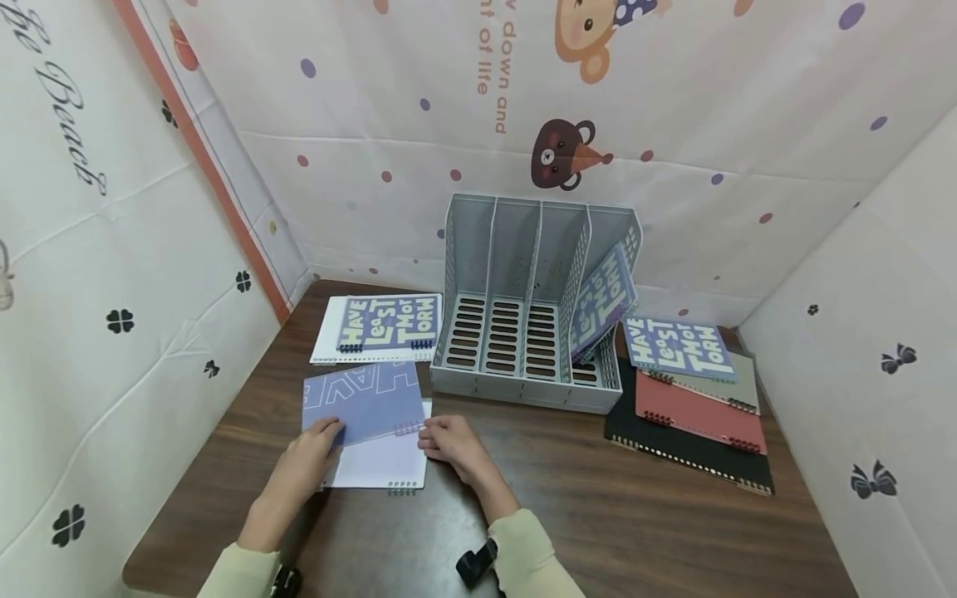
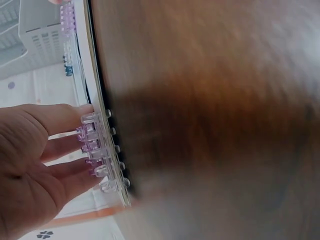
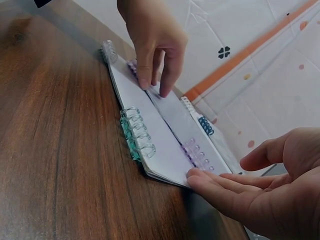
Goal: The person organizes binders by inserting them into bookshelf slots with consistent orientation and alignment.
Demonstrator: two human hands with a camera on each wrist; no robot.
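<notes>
A purple notebook [image 1: 364, 403] with lilac rings lies across a white-covered notebook [image 1: 377, 465] left of the table's middle. My left hand [image 1: 302, 457] pinches the purple notebook's near edge by its left rings [image 2: 95, 150], thumb on one side and fingers on the other. At the right end, my right hand [image 1: 456, 444] holds its fingers fairly straight, fingertips [image 3: 197, 180] right at the stack's side edge near the lilac rings [image 3: 200, 157]. Green and clear rings [image 3: 135, 135] bind the white notebook underneath.
A grey file rack [image 1: 523, 374] with several slots stands behind; a lettered notebook [image 1: 604, 299] leans in its right slot. Another lettered notebook [image 1: 392, 322] lies on white pads at the back left. Red [image 1: 695, 407], black [image 1: 624, 419] and other notebooks are piled right. Walls enclose the table.
</notes>
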